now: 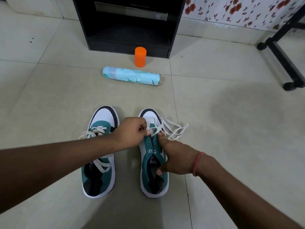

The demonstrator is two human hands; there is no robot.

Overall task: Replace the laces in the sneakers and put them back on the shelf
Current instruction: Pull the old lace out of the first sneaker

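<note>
Writing is showing in only two places in the head view: a small dark woven tag on the tongue of the right sneaker (154, 156), sitting just beside the right hand (175, 160), with lettering too small to read, and a few green letters on the pale blue spray can (131, 76), which is lying on its side well beyond both hands; the letters are upside down and only partly legible. The left hand (132, 132) is reaching across the left sneaker (100, 152), its fingers curled and pinching the white lace (171, 128) at the front eyelets of the right sneaker. The rest of that lace is trailing in loose loops over the toe and onto the floor (231, 129), just past the right hand's fingertips. The right hand, wearing a red thread bracelet (197, 163) at the wrist, is gripping the teal upper of the right sneaker, the thumb hooking into the shoe's opening and the fingers lying along the eyelet row. The left sneaker is standing under the left forearm, its own white lace partly threaded. An orange-capped container (140, 57) is standing upright beyond the can, close in front of the black shelf unit (128, 25), far ahead of both hands. A black stand leg (283, 61) is resting well off to the right hand's side.
</note>
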